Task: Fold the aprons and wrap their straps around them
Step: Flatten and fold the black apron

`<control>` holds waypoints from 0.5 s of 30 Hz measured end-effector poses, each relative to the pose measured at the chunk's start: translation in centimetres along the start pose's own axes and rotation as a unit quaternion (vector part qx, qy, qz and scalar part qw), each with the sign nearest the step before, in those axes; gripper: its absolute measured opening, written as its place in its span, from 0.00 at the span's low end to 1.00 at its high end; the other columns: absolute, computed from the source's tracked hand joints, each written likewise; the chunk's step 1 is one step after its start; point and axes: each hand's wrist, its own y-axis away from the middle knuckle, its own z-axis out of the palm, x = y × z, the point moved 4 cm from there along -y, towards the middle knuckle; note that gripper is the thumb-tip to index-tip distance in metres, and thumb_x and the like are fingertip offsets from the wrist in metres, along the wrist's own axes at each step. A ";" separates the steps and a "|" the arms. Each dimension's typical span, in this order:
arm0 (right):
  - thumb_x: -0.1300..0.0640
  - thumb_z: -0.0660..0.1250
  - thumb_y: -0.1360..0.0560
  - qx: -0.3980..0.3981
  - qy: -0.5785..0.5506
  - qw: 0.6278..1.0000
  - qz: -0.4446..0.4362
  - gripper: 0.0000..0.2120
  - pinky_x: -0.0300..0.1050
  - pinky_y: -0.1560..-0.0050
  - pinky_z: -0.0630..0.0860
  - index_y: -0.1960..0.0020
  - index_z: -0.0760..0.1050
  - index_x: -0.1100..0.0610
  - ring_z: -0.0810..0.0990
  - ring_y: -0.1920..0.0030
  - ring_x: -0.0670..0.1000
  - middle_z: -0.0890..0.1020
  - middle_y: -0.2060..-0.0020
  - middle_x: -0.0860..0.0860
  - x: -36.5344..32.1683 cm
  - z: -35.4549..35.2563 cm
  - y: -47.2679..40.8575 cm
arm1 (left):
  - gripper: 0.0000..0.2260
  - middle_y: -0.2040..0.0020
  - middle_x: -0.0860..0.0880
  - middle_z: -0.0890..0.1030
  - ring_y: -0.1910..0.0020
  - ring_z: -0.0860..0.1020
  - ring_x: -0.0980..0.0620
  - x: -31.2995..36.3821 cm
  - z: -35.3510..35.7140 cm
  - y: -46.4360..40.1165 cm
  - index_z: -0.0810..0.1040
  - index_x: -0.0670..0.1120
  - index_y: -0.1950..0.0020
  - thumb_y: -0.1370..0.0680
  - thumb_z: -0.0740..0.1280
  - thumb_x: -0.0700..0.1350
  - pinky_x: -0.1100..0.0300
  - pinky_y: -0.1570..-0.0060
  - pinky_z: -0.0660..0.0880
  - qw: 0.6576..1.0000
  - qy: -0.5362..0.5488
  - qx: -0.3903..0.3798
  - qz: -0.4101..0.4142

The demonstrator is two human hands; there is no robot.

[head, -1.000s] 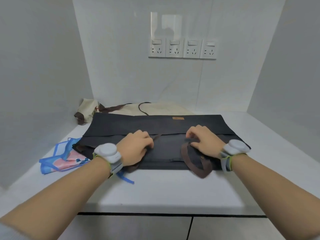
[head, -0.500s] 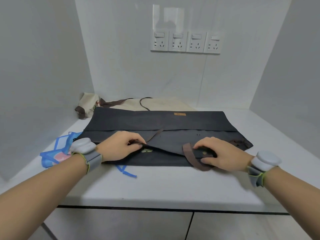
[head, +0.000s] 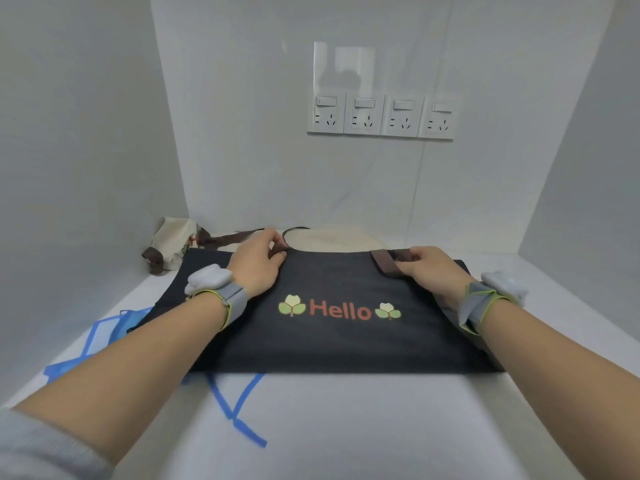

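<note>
A dark apron (head: 332, 344) lies folded on the white table, its "Hello" print with green leaves facing up. My left hand (head: 258, 263) pinches the apron's far edge at the left, near a thin dark strap. My right hand (head: 427, 268) grips the far edge at the right, together with a wide brown strap (head: 386, 261). Both hands hold that edge down at the back of the fold.
A cream apron (head: 332, 237) with brown straps lies behind, against the back wall; its bunched end (head: 173, 242) sits in the left corner. A blue apron (head: 104, 337) with blue ties (head: 235, 403) pokes out from under the dark one at the left. Walls enclose three sides.
Both hands have lifted the near edge of the dark apron and carried it away from me to the far edge, folding it over. The "Hello" print now shows on top.
</note>
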 end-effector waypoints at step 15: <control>0.64 0.63 0.34 0.023 0.000 0.995 0.092 0.04 0.45 0.65 0.68 0.61 0.76 0.59 0.74 0.65 0.55 0.77 0.66 0.55 5.4 4.4 -15.8 | 0.13 0.41 0.49 0.80 0.41 0.77 0.44 -7.4 10.0 -10.8 0.74 0.52 0.36 0.20 0.62 0.51 0.54 0.45 0.74 0.988 -0.128 -0.071 -0.043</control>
